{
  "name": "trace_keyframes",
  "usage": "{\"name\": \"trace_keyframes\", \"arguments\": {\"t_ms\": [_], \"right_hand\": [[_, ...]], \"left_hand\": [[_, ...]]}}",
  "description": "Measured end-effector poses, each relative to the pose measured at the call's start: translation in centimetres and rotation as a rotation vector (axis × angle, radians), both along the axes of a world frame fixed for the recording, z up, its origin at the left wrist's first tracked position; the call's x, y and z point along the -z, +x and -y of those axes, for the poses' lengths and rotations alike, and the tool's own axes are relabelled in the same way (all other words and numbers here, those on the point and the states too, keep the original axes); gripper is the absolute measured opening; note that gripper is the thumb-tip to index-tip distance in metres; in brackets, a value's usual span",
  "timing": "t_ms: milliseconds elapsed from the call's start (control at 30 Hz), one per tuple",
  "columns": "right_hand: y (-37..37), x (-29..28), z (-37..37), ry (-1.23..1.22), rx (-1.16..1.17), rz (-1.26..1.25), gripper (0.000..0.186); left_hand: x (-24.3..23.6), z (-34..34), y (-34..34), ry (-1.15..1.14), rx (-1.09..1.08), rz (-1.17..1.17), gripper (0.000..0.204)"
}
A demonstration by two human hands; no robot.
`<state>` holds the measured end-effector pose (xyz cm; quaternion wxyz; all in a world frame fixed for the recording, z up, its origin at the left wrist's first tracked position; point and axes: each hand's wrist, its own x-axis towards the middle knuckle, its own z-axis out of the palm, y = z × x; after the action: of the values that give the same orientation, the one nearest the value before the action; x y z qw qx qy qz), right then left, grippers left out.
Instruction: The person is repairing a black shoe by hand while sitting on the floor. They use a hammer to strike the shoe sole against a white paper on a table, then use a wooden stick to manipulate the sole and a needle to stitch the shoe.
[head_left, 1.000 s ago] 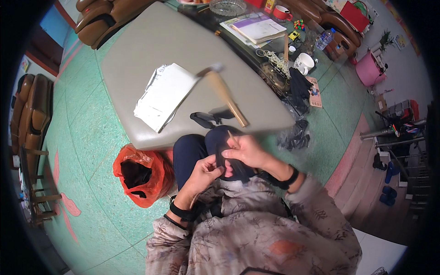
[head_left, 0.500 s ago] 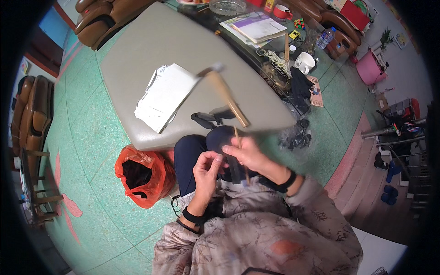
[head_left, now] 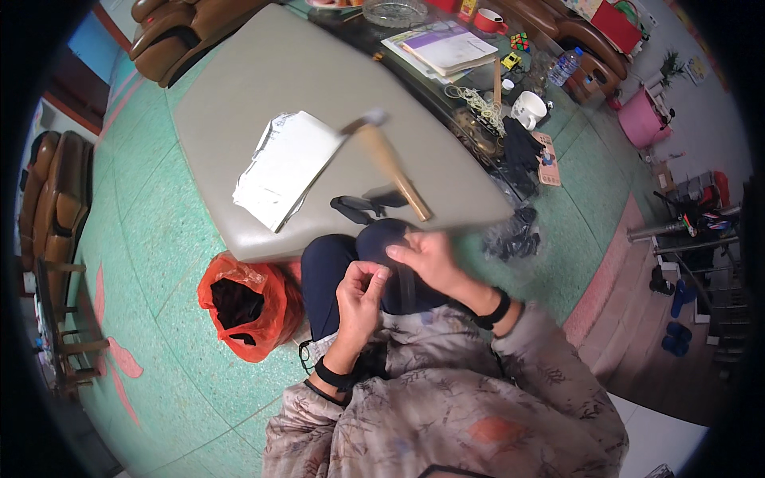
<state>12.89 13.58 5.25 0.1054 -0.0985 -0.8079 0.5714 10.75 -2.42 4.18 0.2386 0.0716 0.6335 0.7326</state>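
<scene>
I sit with my knees against a low grey padded table [head_left: 239, 95]. My right hand [head_left: 430, 259] lies over my dark-trousered knee and presses a dark strap [head_left: 406, 291] that runs down the leg. Beside the strap, my left hand [head_left: 362, 299] has thumb and forefinger pinched together; whether they hold something small is not visible. Both wrists wear black bands. A wooden-handled hammer [head_left: 390, 167] lies on the table just beyond my knee, next to black strap pieces [head_left: 362, 205] and a stack of white papers [head_left: 287, 167].
A red plastic bag [head_left: 243, 307] with dark contents sits on the green floor to my left. A glass side table [head_left: 486, 88] to the right holds books, a white mug [head_left: 530, 107] and clutter. Brown wooden chairs stand at the left and far edges.
My right hand, raised with a thin stick upright half a second ago, has come down flat onto the knee. My left hand has shifted slightly lower and stays pinched.
</scene>
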Motion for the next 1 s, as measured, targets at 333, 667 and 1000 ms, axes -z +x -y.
{"name": "trace_keyframes", "arguments": {"t_ms": [333, 667, 1000], "right_hand": [[0.2, -1.7, -1.2, -0.472, -0.226, 0.283, 0.02], [0.6, -0.4, -1.2, -0.774, -0.163, 0.375, 0.016], [0.7, -0.7, -0.9, -1.039, -0.098, 0.375, 0.013]], "left_hand": [[-0.6, 0.0, -0.6, -0.015, 0.055, -0.002, 0.008], [-0.7, -0.2, -0.4, 0.126, -0.083, 0.042, 0.008], [-0.2, -0.3, -0.9, 0.265, -0.104, 0.146, 0.009]]}}
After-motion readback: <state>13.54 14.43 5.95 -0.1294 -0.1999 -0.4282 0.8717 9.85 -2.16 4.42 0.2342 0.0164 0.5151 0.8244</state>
